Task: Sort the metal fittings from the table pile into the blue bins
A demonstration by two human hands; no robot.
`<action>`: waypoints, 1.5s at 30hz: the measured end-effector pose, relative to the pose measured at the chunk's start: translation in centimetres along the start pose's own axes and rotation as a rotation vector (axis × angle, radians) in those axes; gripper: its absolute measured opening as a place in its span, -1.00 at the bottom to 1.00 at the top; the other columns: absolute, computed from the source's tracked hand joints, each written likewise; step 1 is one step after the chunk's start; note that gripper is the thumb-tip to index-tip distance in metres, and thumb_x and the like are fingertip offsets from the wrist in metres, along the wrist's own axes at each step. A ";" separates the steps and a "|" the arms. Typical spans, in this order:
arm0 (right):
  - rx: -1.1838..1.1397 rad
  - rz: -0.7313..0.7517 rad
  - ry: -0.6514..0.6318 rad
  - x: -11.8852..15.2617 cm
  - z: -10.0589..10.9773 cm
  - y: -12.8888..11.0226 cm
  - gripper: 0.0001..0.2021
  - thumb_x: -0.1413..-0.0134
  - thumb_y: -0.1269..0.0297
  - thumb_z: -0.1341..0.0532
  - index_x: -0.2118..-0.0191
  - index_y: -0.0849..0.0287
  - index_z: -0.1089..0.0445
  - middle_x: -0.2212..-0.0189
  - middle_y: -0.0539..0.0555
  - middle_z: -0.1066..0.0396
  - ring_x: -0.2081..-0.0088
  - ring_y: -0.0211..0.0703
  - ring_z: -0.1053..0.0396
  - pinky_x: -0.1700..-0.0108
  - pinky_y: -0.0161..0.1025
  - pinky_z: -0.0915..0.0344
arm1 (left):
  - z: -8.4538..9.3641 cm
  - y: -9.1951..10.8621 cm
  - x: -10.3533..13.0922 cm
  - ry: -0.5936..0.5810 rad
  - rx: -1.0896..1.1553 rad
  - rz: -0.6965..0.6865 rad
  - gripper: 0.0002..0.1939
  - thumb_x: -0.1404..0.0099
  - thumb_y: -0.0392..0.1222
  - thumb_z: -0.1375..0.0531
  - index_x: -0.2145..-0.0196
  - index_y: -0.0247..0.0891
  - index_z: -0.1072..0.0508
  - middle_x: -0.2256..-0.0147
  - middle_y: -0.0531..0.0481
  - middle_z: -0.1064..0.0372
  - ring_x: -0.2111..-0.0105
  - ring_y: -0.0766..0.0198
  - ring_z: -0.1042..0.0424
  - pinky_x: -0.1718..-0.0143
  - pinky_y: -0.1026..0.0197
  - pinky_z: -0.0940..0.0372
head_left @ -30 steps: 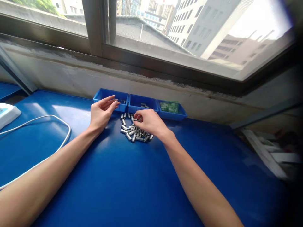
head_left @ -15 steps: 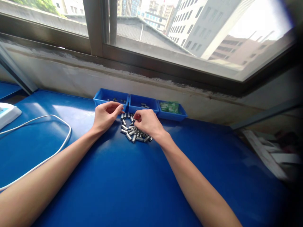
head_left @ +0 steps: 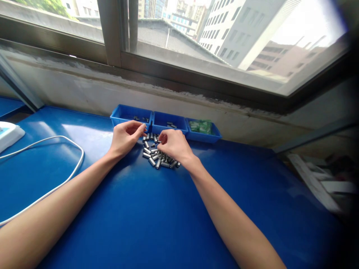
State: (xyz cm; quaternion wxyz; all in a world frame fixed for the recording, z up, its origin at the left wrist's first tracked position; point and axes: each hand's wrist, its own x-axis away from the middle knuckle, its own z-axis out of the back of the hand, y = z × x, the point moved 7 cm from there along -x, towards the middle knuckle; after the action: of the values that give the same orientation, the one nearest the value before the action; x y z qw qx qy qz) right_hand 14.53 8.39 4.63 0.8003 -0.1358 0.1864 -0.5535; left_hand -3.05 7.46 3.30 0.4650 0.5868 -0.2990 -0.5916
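A loose pile of short silvery metal standoffs (head_left: pixel 158 163) lies on the blue table. My right hand (head_left: pixel 174 144) is over the pile's right side, its fingers closed at the upper standoffs; what is between the fingertips is hidden. At the pile's left edge, my left hand (head_left: pixel 126 137) is held with thumb and fingertips pinched together, in front of the left blue bin (head_left: pixel 119 118). Anything in that pinch is too small to make out. Small metal pieces lie in the left bin and the middle blue bin (head_left: pixel 157 127).
The right blue bin (head_left: pixel 215 139) holds a green plastic bag (head_left: pixel 205 127). A white cable (head_left: pixel 67 178) curves over the table's left side near a white device (head_left: pixel 9 135). Behind the bins are the wall and a window frame (head_left: pixel 168 79).
One standoff near my right fingertips has shifted a little within the pile. Both hands keep nearly the same place and pose.
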 end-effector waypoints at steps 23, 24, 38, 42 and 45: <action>-1.237 -0.305 0.024 -0.3 -1.2 1.0 -0.70 0.22 0.31 -0.51 0.31 0.20 -0.47 0.46 0.00 -0.53 0.38 -0.26 -0.52 0.17 -0.27 -0.48 | -2.1 0.9 0.9 -0.265 -0.026 -0.098 -0.68 -0.20 0.05 -0.38 0.26 -0.28 -0.60 0.30 -0.10 -0.60 0.33 0.18 -0.57 0.23 0.21 -0.48; -1.230 -0.311 0.021 -0.2 -1.2 0.9 -0.69 0.22 0.30 -0.51 0.30 0.20 -0.47 0.45 0.00 -0.54 0.38 -0.26 -0.52 0.20 -0.28 -0.48 | -2.0 0.8 0.8 -0.259 -0.022 -0.095 -0.69 -0.20 0.04 -0.37 0.28 -0.28 -0.60 0.30 -0.09 -0.60 0.34 0.18 -0.57 0.24 0.21 -0.48; -0.913 -0.131 0.033 -0.5 -0.4 0.7 -0.73 0.06 0.17 -0.42 0.24 0.20 -0.51 0.40 0.06 -0.58 0.34 -0.19 -0.51 0.26 -0.28 -0.40 | -1.7 0.0 0.4 -0.203 0.052 -0.039 -0.63 -0.12 0.09 -0.43 0.29 -0.27 -0.56 0.30 -0.09 -0.58 0.32 0.17 -0.57 0.20 0.18 -0.49; -0.474 0.002 0.103 -0.3 1.5 0.1 -0.91 -0.08 0.29 -0.30 0.31 0.17 -0.54 0.34 0.07 -0.59 0.27 -0.16 -0.54 0.17 -0.27 -0.40 | -0.2 -0.2 -0.1 -0.028 0.069 -0.031 -0.62 -0.11 0.06 -0.44 0.27 -0.27 -0.54 0.30 -0.08 -0.58 0.29 0.17 -0.59 0.18 0.19 -0.49; -0.201 0.087 0.092 0.0 2.0 -0.3 -0.90 -0.10 0.35 -0.26 0.29 0.14 -0.55 0.31 0.07 -0.59 0.26 -0.14 -0.53 0.19 -0.28 -0.37 | 1.0 -0.4 -0.3 0.113 0.063 -0.022 -0.65 -0.13 0.03 -0.43 0.26 -0.26 -0.52 0.30 -0.06 -0.58 0.28 0.17 -0.60 0.17 0.20 -0.49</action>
State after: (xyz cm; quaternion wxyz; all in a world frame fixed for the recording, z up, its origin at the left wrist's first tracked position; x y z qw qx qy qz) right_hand 15.18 8.33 6.54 0.7964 -0.1814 0.2834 -0.5025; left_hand -4.09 7.68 3.19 0.4560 0.6367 -0.2842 -0.5531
